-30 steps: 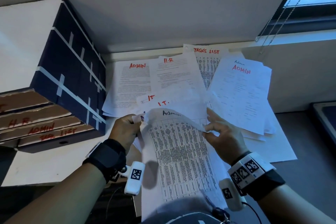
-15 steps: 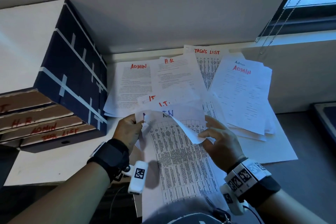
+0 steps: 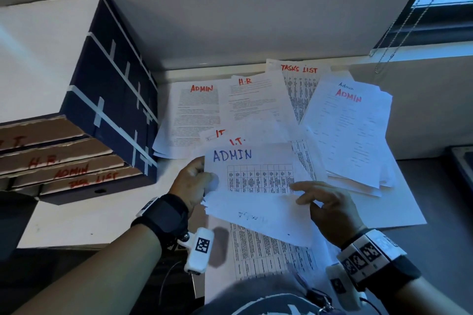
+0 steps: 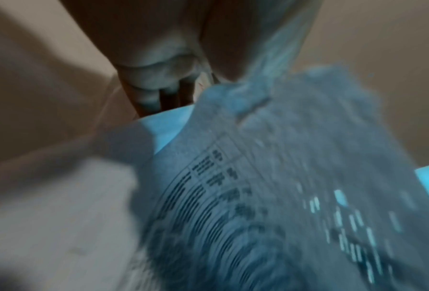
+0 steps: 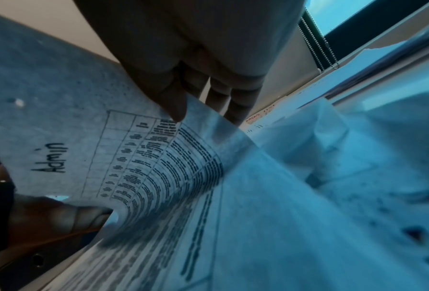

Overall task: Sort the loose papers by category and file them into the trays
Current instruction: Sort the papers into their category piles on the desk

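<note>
My left hand (image 3: pixel 194 181) grips the left edge of a small stack of papers held over the desk. Blurred curled fingers of that left hand (image 4: pixel 163 88) clamp crumpled paper. My right hand (image 3: pixel 325 208) pinches the top sheet (image 3: pixel 261 217), which is folded down toward me with its back showing. Its underside, the top sheet (image 5: pixel 83 147), reads "Admin" above a table, with my right hand (image 5: pixel 198 112) at its edge. A sheet headed ADMIN in blue (image 3: pixel 256 169) lies exposed behind it. Cardboard trays (image 3: pixel 64 161) labelled I.T., H.R, ADMIN and TASK LIST are stacked at left.
Loose papers headed ADMIN (image 3: pixel 194 115), H.R (image 3: pixel 253 102), TASKS LIST (image 3: pixel 299 77), I.T. (image 3: pixel 238 141) and a thicker ADMIN pile (image 3: pixel 353 130) fan across the white desk (image 3: pixel 76 222). A dark taped box (image 3: pixel 110 89) tops the trays. A blind chain (image 3: pixel 399 33) hangs at the window.
My right hand has peeled the top "Admin" sheet down toward me, uncovering the sheet headed ADMIN in blue. My left hand has kept its grip on the stack's left edge.
</note>
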{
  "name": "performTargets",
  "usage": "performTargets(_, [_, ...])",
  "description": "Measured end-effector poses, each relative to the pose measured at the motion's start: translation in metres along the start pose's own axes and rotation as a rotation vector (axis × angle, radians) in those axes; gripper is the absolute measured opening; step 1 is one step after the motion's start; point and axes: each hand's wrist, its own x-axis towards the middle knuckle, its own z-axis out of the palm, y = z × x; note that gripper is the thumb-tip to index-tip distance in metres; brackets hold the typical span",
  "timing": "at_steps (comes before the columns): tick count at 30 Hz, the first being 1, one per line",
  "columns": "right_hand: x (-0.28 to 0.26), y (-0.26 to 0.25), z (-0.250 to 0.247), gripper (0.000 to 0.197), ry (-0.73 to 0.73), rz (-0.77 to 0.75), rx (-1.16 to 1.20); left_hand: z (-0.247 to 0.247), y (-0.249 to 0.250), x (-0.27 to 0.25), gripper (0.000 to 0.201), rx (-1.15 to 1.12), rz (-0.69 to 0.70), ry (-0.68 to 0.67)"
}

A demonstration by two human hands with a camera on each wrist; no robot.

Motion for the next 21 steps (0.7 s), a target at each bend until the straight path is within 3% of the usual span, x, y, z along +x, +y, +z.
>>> performTargets(2, [0.0,0.003,0.003,0.035,-0.018,0.055,0.02,0.001,-0.001,0.0,0.044,0.134,0.098,-0.029])
performTargets(5, [0.0,0.008,0.009,0.033,-0.066,0.117,0.034,0.003,-0.006,0.005,0.043,0.638,0.243,0.029])
performTargets(10, [-0.003,0.019,0.011,0.059,-0.083,0.129,0.055,0.006,0.0,0.007,0.03,0.947,0.151,0.188])
performTargets(13, [-0.005,0.022,0.008,0.063,-0.096,0.115,0.06,0.007,0.005,0.006,0.025,0.931,0.171,0.214])
performTargets(17, [-0.006,0.03,0.005,0.056,-0.104,0.15,0.065,0.004,0.005,0.001,0.015,0.809,0.358,0.195])
performTargets(21, [-0.006,0.031,0.005,0.065,-0.131,0.178,0.066,0.007,0.008,-0.008,0.01,0.562,0.268,0.197])
